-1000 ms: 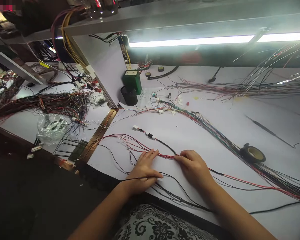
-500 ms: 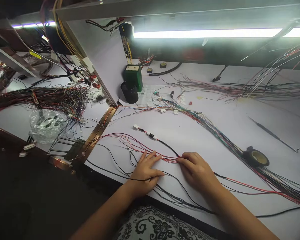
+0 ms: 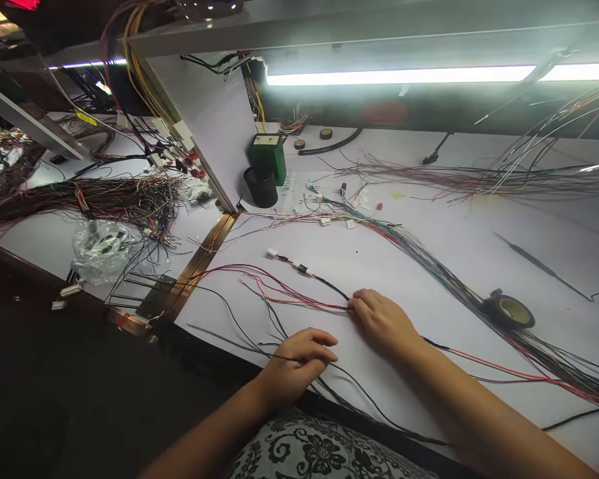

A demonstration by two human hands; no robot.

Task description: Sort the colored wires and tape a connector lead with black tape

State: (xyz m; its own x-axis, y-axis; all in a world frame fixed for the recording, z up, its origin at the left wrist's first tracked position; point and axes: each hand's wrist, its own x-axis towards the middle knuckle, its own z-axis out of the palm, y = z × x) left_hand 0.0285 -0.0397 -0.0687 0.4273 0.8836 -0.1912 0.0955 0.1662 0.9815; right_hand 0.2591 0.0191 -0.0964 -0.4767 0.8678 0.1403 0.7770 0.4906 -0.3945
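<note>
At the near edge of a white workbench (image 3: 429,266), the person's left hand (image 3: 297,362) lies loosely curled, fingers bent, over a thin black wire (image 3: 259,346) that crosses beneath the fingertips; whether it actually pinches the wire cannot be told. Just beyond and to the right, the right hand (image 3: 384,322) presses its closed fingertips on a bunch of red wires (image 3: 289,296), pinning them to the bench where they meet a black-sleeved lead. That lead runs far-left to small white connectors (image 3: 272,253).

The bench edge sits right under both forearms, leaving little room nearward. Bare white surface lies open between the hands and further out beyond the connectors.

To the right, a roll of black tape (image 3: 508,311) rests against a long multicoloured wire bundle (image 3: 429,266) that slants from far-left to near-right, bounding that side. On the left, a brass-coloured strip (image 3: 199,263) marks the bench's edge, with a tangle of dark wires (image 3: 104,199) and a clear plastic bag (image 3: 102,246) beyond it. Farther back stand a green box (image 3: 267,156) and a black cup (image 3: 260,186), beneath a bright strip light (image 3: 399,76).
</note>
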